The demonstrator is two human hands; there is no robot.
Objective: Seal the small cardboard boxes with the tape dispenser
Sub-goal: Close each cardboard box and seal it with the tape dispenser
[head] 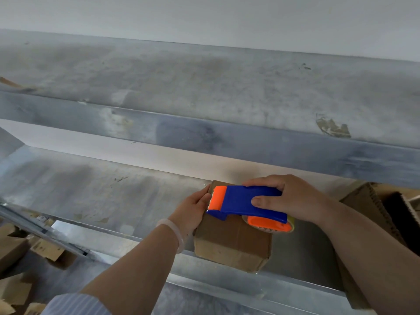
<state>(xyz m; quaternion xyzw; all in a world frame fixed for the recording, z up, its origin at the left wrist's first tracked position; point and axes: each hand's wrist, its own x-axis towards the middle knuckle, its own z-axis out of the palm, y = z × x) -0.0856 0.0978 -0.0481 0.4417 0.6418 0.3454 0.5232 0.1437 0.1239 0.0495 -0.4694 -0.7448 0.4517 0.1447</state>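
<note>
Right hand [293, 198]: curled round the rear of the tape dispenser [241, 201], thumb on the near side, fingers over the top.
Left hand [193, 208]: grasps the far-left edge of the small cardboard box [231, 242] and steadies it, fingertips just beside the cutter; a pale bracelet [175, 230] sits on the wrist.
Dispenser position: lies on top of the box, at about 4 o'clock in the view.
Dispenser axis: long axis runs roughly from 4 o'clock to 10 o'clock. The orange, serrated cutter end points toward 9 to 10 o'clock at the left hand, and the tape roll [270, 225] trails at the 4 o'clock end.
Box position: stands on the lower metal shelf [102, 196], its near corner over the front rail, flaps down, centre seam running from near to far.
Progress: the box is closed and the dispenser is on its lid, so I judge a strip to be in hand. Whether clear tape already covers the seam cannot be told.
Left to do: press down and cut the strip, then likely the other boxes.
Surroundings: an upper shelf [204, 87] spans 12 o'clock, corrugated boxes [368, 201] stand at 3 o'clock, and loose cardboard [13, 246] lies at 8 o'clock.
</note>
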